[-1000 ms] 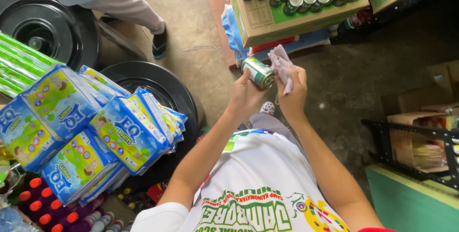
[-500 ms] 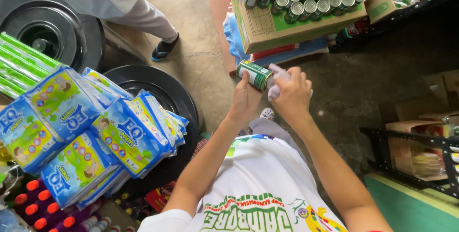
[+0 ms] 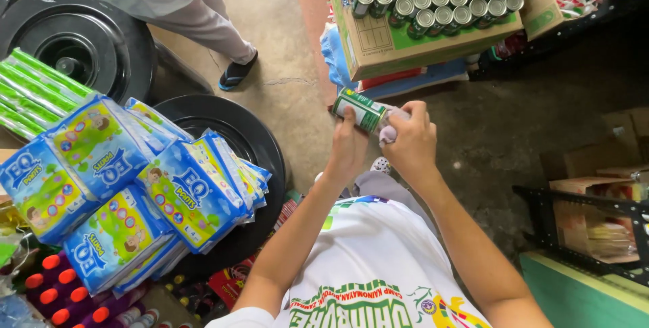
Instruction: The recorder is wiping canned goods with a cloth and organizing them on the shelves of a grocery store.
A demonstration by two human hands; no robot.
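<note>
The left hand (image 3: pixel 348 149) grips a green can (image 3: pixel 358 110) in mid-air while the right hand (image 3: pixel 409 140) presses what appears to be a cloth (image 3: pixel 389 128) to its end; slackened fingers risk dropping it onto the concrete floor (image 3: pixel 284 64).

Bare concrete floor (image 3: pixel 284 64) is lying open ahead-left of my hands. The carton of cans (image 3: pixel 419 24) is blocking straight ahead, diaper packs (image 3: pixel 135 186) and tyres (image 3: pixel 230 138) are crowding my left, a black rack (image 3: pixel 588 226) my right.
</note>
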